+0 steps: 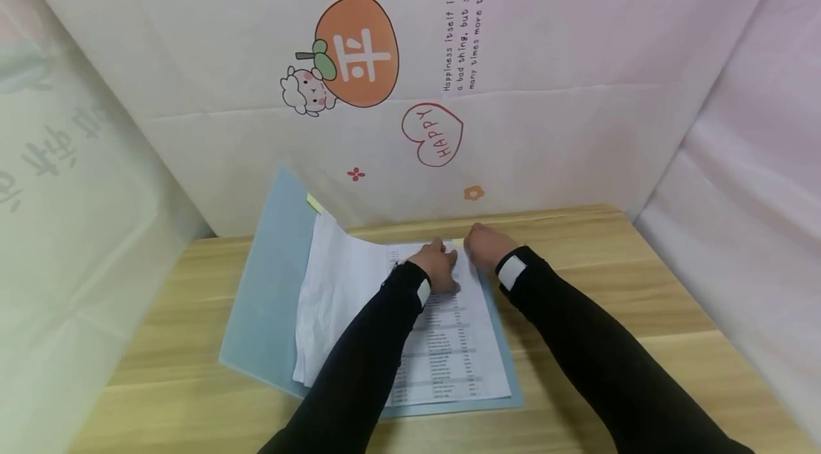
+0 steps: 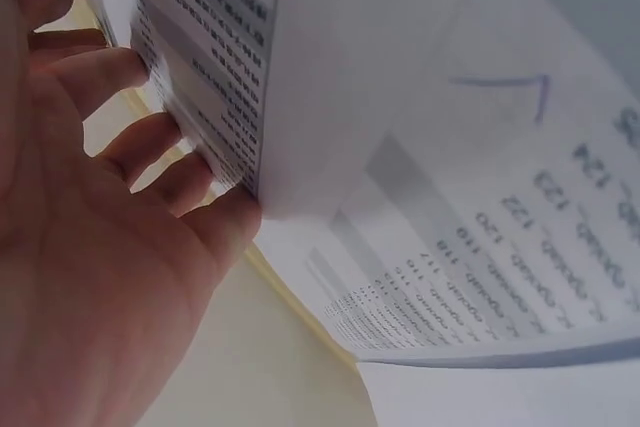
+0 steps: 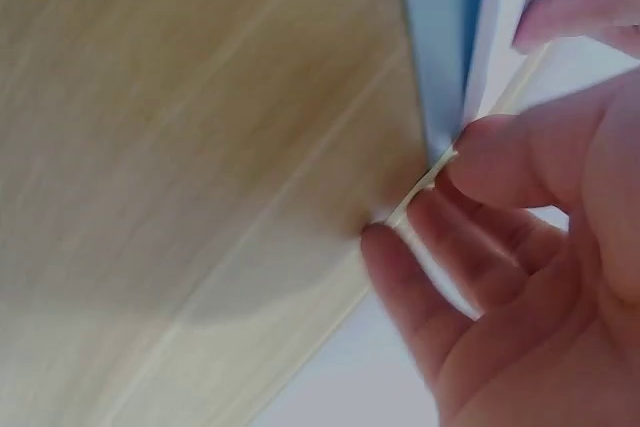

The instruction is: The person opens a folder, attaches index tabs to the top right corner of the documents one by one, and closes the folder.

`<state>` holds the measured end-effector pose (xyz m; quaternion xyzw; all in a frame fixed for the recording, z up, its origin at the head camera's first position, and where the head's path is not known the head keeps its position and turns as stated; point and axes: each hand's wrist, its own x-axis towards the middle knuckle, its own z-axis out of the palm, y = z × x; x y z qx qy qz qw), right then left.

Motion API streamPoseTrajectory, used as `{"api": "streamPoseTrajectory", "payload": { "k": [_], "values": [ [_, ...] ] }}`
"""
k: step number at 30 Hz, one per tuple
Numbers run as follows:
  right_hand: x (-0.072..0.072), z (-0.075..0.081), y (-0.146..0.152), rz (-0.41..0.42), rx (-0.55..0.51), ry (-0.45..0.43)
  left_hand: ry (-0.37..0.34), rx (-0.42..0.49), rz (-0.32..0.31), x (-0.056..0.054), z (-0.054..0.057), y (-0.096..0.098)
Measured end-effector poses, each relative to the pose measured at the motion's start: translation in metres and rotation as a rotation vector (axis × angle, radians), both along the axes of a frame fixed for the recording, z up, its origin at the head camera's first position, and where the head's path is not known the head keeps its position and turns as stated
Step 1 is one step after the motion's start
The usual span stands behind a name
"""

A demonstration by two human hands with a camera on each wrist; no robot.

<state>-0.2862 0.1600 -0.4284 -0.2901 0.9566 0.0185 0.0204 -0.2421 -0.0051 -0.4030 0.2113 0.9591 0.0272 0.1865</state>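
On pale wood-grain table [image 1: 603,240]: open light-blue folder [image 1: 263,297] bearing white printed sheets [image 1: 452,351]. At folder's far right corner, pinches small yellow strip [image 1: 458,243] with right hand [image 1: 489,247]; nearby, touches sheets with loosely bent fingers of left hand [image 1: 438,269].

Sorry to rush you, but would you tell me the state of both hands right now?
Left hand: open, touching the edge of the printed sheets.
Right hand: closed, apparently pinching the far right corner of the blue folder.
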Motion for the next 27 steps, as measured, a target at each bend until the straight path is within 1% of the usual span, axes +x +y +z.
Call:
{"api": "streamPoseTrajectory", "payload": {
  "k": [2, 4, 7, 9, 11, 14, 16, 19, 23, 25, 27],
  "values": [
    [0.004, 0.0, -0.003, -0.025, 0.012, -0.016, 0.004, -0.003, 0.008, -0.001, -0.003, -0.001],
    [0.008, -0.003, -0.008, -0.056, 0.004, -0.053, 0.004, -0.016, 0.011, -0.002, -0.008, -0.002],
    [0.011, -0.006, -0.011, -0.068, -0.014, -0.093, 0.017, -0.024, -0.01, -0.006, -0.011, -0.002],
    [0.01, -0.009, -0.009, -0.072, -0.012, -0.091, 0.032, -0.024, -0.032, -0.009, -0.013, -0.001],
    [0.008, -0.01, -0.005, -0.082, 0.003, -0.075, 0.037, -0.009, -0.035, -0.011, -0.013, -0.001],
    [0.007, -0.007, -0.002, -0.102, 0.023, -0.058, 0.034, 0.003, -0.029, -0.015, -0.014, -0.002],
    [0.009, -0.005, -0.003, -0.108, 0.027, -0.059, 0.029, 0.002, -0.035, -0.017, -0.015, -0.003],
    [0.014, -0.003, -0.01, -0.078, 0.036, -0.071, 0.01, 0.014, -0.035, -0.017, -0.016, -0.005],
    [0.023, -0.003, -0.021, -0.026, 0.043, -0.104, -0.011, 0.067, 0.004, -0.017, -0.017, -0.007],
    [0.026, -0.002, -0.023, -0.014, 0.06, -0.109, -0.01, 0.072, 0.009, -0.018, -0.018, -0.007],
    [0.029, -0.002, -0.021, -0.002, 0.075, -0.094, -0.013, 0.054, 0.005, -0.018, -0.019, -0.007]
  ]
}}
